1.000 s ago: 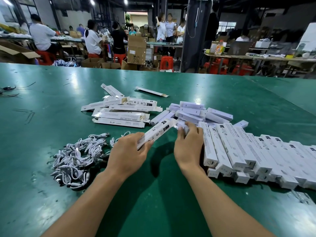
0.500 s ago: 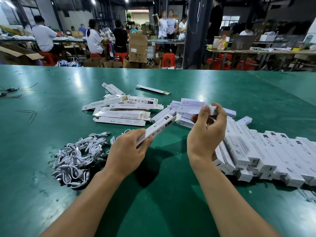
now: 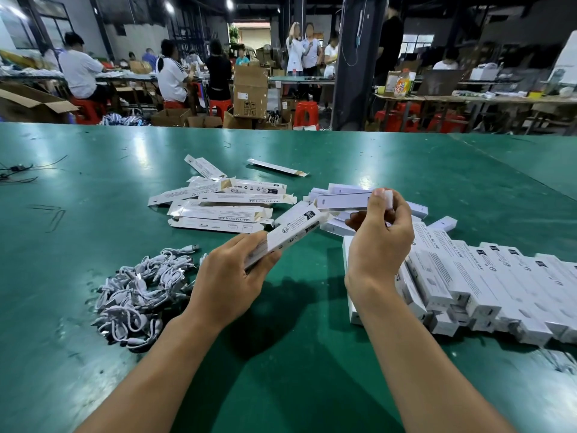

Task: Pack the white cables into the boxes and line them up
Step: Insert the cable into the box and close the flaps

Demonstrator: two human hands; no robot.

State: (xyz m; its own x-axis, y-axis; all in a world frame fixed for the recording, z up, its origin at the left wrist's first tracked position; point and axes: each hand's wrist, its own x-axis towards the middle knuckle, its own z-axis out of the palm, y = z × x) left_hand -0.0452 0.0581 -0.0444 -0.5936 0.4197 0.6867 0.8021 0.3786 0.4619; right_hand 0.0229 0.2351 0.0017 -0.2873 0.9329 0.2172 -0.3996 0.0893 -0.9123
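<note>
Right hand (image 3: pixel 379 248) is now lifting clear of the lined-up row (image 3: pixel 487 276), where it was pressing down a second ago. It is pinching one end of a plain white box (image 3: pixel 342 200) between thumb and fingertips, holding it level above the loose heap (image 3: pixel 335 228). Left hand (image 3: pixel 229 285) is still gripping the printed box (image 3: pixel 292 234) by its near end, with the far end angling up toward the heap. White cables (image 3: pixel 140 292) are lying tangled on the table (image 3: pixel 281 385) just left of the left hand, and neither hand is holding one. Boxes in the row are lying side by side and touching, while flat cartons (image 3: pixel 218 210) are lying beyond. Boxes are looking light and made of thin card, probably easy to crush, so taking them by the ends or long edges seems safer than squeezing the middle. Cables are looking soft and springy and are likely snagging on one another, so lifting one by its coiled bundle seems best. Whether either held box is already carrying a cable is not showing. Fingers are hiding the printed box's near flap, and the frame edge is cutting off the row's right end.
</note>
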